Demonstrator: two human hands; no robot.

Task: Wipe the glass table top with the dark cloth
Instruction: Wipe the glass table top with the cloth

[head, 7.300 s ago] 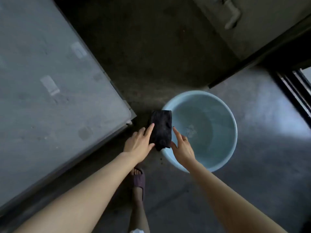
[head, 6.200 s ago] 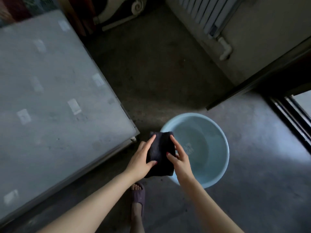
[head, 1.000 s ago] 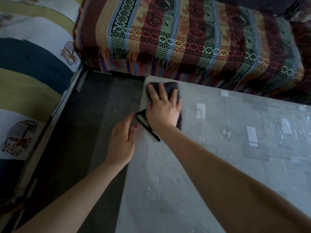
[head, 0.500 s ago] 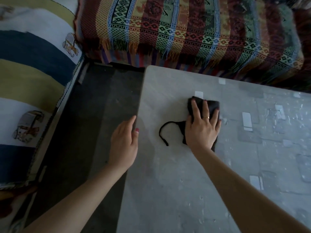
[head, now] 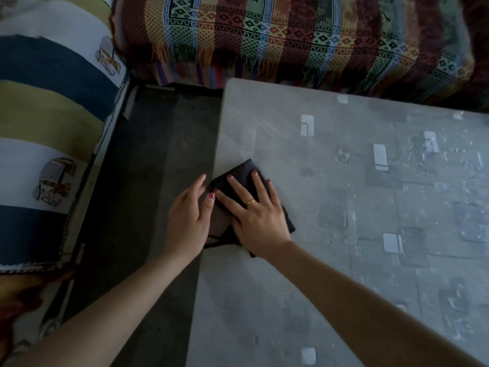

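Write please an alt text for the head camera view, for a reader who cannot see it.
A person's right hand presses a dark cloth flat on the left edge of a grey glass table top, while the left hand rests beside it at the table's edge. A striped patterned throw covers the seat behind the table.

Dark cloth (head: 246, 172), near-black; tabletop (head: 330, 300), mottled grey with white patches; sofa throw (head: 291, 35), multicoloured geometric stripes; bedding (head: 53, 102), navy, olive, white bands.

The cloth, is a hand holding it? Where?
The right hand presses flat on the middle of the dark cloth, pinning it to the glass table top. The left hand grips nothing.
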